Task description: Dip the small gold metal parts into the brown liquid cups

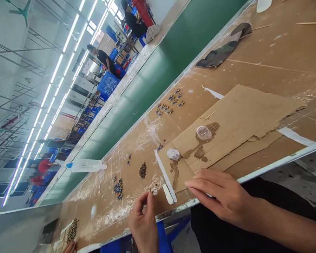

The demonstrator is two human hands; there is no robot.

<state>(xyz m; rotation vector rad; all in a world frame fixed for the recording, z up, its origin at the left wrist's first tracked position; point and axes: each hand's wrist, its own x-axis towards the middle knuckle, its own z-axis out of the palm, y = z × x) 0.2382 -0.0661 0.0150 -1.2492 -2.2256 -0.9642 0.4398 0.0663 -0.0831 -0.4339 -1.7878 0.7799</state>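
My left hand [144, 219] is raised over the near edge of the brown worktable [265, 63], thumb and forefinger pinched on a tiny dark part [152, 191]. My right hand [221, 196] lies flat on the table edge, fingers stretched out and together, holding nothing, touching the corner of a torn cardboard sheet [239, 116]. A little heap of brown parts [143, 170] and a cluster of blue-and-gold parts [118, 188] lie just beyond my left hand. A white strip [164, 174] and a short white stick [168, 194] lie between my hands.
Two clear round caps [204, 133] [173, 154] sit on stained cardboard. More blue-and-gold parts [171, 103] lie farther off. A white bottle [85, 166] rests on the green conveyor belt [158, 70]. A camouflage cloth [223, 47] lies far right. Another person's hand [70, 247] is near brown parts [72, 230].
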